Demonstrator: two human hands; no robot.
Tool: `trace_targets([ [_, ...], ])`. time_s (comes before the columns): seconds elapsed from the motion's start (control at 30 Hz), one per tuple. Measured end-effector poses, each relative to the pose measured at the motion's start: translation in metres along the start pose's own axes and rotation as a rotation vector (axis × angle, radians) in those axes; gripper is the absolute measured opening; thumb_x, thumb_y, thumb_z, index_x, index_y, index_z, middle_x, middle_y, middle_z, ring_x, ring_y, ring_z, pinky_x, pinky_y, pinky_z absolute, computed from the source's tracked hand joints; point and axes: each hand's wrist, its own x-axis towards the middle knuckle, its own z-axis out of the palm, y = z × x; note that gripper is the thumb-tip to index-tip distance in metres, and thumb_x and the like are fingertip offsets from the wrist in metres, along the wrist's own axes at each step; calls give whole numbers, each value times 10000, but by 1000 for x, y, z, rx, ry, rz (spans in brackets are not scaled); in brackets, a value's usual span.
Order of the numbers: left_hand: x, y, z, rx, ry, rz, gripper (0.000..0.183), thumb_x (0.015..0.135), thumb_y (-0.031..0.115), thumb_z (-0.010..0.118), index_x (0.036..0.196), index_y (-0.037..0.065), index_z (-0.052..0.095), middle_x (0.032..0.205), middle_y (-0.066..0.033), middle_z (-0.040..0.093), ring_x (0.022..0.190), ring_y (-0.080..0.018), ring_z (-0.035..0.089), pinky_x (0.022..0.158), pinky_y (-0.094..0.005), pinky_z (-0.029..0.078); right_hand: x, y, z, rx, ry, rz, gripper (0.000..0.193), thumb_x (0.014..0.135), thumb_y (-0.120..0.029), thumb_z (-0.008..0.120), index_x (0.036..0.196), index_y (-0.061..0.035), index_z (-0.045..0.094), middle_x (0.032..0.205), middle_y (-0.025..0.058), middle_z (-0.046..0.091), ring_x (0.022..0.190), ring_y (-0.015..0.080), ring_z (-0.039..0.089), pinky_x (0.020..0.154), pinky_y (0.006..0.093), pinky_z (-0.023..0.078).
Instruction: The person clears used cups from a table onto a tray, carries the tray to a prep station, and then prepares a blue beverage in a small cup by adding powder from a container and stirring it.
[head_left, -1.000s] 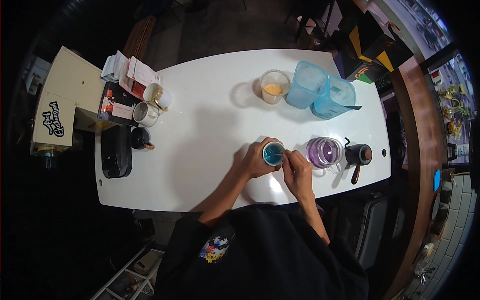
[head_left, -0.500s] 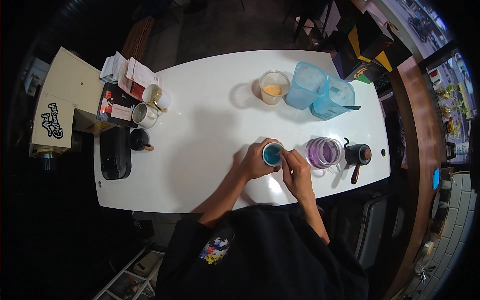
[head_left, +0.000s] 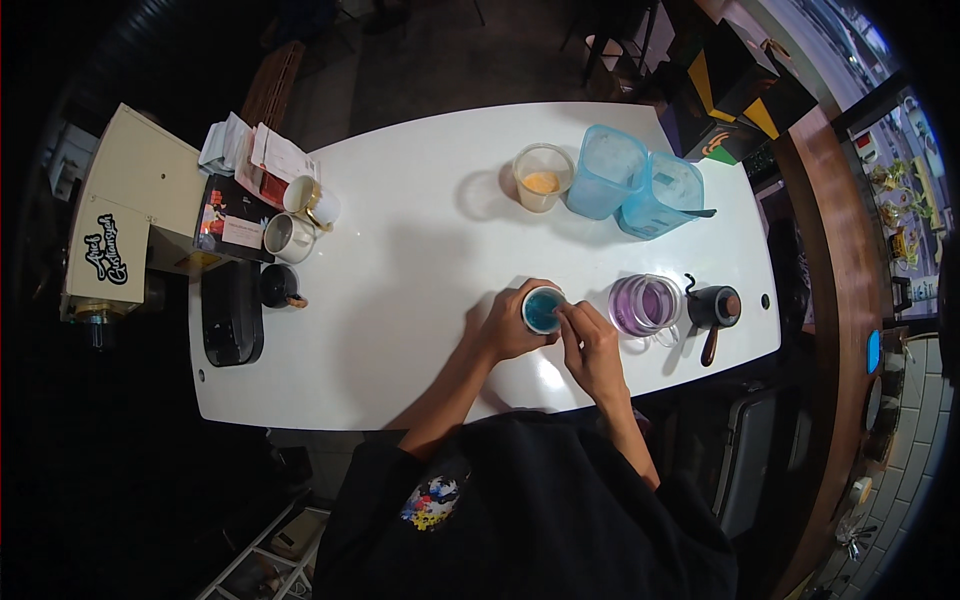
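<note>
My left hand point(head_left: 508, 328) is wrapped round a small white cup point(head_left: 530, 329) at the near side of the white table. Blue-green liquid point(head_left: 541, 309) shows inside it. Above the cup's right rim, my right hand point(head_left: 594, 348) has its thumb and fingers pinched together. Whatever is between them is too small and too covered to name. Just right of that hand stands a clear glass jug point(head_left: 641, 305) with purple liquid and a glass handle. Beyond it is a small black kettle point(head_left: 714, 305) with a thin curved spout and a wooden handle.
A clear plastic cup point(head_left: 543, 178) with orange contents and two translucent blue containers point(head_left: 606, 170) stand toward the far right. Left on the white table point(head_left: 400, 360) are pale mugs point(head_left: 289, 237), a black cup point(head_left: 279, 286), a flat black device point(head_left: 231, 313) and a cream machine point(head_left: 135, 190).
My hands stay at the cup, with only a slight shift of the right fingers at its rim. The liquid's surface looks different. The whole view has shifted slightly.
</note>
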Motion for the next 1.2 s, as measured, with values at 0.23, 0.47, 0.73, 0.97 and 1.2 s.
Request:
trace_targets([
  [0.23, 1, 2, 0, 6, 4, -27, 535, 623, 116, 847, 1080, 36, 582, 937, -113, 680, 827, -251, 678, 744, -333, 538, 4, 1, 0, -95, 47, -11, 113, 870, 59, 598, 976, 65, 635, 738, 142, 533, 583, 248, 536, 539, 338, 415],
  [0.47, 0, -1, 0, -4, -7, 10, 537, 632, 137, 852, 1085, 41, 581, 942, -118, 679, 837, -256, 677, 746, -338, 537, 0, 2, 0, -50, -27, -94, 104, 876, 53, 599, 974, 62, 633, 765, 154, 553, 625, 267, 567, 559, 338, 429],
  [0.73, -1, -1, 0, 33, 4, -22, 545, 640, 155, 855, 1097, 37, 584, 963, -113, 682, 853, -251, 676, 764, -342, 536, 5, -2, 2, -56, 24, 30, 116, 869, 61, 594, 978, 63, 633, 763, 163, 544, 632, 303, 564, 584, 366, 439],
  [0.97, -1, 3, -2, -26, -17, -22, 552, 638, 169, 861, 1095, 35, 583, 970, -117, 679, 863, -260, 675, 772, -343, 534, 5, -3, -2, -113, 5, -50, 109, 873, 60, 590, 974, 63, 632, 757, 157, 541, 597, 290, 552, 554, 357, 428],
  [1.2, 0, 3, -1, 30, 1, 7, 530, 636, 135, 841, 1089, 40, 583, 938, -112, 680, 845, -260, 678, 758, -336, 534, 5, -5, 2, -49, -3, 30, 109, 873, 54, 589, 973, 61, 633, 768, 164, 551, 621, 301, 566, 586, 360, 441],
])
